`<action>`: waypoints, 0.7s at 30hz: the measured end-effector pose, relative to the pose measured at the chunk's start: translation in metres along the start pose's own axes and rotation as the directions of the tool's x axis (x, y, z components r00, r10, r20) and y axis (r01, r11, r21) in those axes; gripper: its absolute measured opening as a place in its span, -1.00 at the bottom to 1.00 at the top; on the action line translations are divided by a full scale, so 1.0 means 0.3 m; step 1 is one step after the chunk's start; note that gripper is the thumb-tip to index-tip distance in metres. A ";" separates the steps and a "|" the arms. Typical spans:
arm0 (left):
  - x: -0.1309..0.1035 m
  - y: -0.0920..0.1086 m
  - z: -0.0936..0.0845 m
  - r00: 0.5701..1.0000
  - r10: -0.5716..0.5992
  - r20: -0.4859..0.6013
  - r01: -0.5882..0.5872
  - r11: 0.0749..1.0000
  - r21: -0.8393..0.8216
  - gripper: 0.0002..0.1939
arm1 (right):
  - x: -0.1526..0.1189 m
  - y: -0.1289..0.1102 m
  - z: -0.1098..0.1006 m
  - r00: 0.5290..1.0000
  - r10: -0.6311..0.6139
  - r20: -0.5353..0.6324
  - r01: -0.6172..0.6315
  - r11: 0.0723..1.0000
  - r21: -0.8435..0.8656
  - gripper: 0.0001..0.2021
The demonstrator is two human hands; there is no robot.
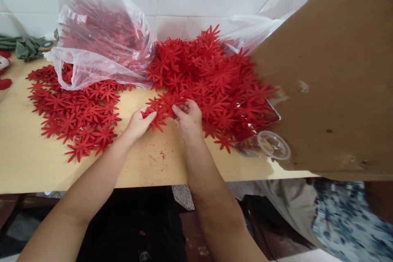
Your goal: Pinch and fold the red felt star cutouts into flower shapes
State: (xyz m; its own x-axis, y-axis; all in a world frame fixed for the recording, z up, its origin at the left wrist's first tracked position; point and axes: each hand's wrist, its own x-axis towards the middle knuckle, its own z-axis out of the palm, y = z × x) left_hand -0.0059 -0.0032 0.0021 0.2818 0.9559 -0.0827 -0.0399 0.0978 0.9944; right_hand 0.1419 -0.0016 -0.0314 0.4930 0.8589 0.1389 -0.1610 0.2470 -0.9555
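Red star-shaped pieces with narrow petals point(159, 117) are between my two hands over the tabletop point(139, 172). My left hand point(141, 124) pinches some of them between thumb and fingers. Just to its right, my right hand point(188, 116) has its thumb and fingers closed on more red pieces at the edge of a large heap point(215, 82). A lower pile of the same pieces point(73, 110) lies to the left. Behind it, a clear plastic bag point(104, 28) holds many more.
A clear plastic cup point(273, 145) lies on its side at the right, beside a large brown board point(331, 73). Green cloth point(29, 48) sits at the far left. Patterned clothing of a person point(353, 213) shows at lower right.
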 end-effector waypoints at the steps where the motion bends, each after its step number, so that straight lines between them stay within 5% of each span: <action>1: 0.000 0.000 0.002 1.000 -0.004 -0.001 0.004 1.000 -0.003 -0.93 | 0.002 0.002 -0.005 1.000 0.014 -0.019 -0.014 1.000 -0.015 -0.61; 11: -0.003 0.004 0.006 1.000 -0.025 -0.006 0.024 0.999 -0.022 -0.92 | 0.006 -0.009 -0.009 0.988 0.022 -0.153 -0.031 0.998 -0.060 -0.74; 21: -0.009 0.015 0.007 1.000 -0.016 -0.011 0.016 1.000 0.003 -0.90 | -0.020 -0.044 0.010 0.989 -0.027 -0.144 0.018 0.998 -0.066 -0.72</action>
State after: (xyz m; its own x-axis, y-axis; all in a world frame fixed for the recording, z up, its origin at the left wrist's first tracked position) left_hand -0.0048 -0.0060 0.0070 0.2717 0.9573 -0.0991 -0.0327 0.1121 0.9932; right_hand 0.1384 -0.0086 -0.0188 0.6154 0.7781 0.1261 -0.0956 0.2325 -0.9679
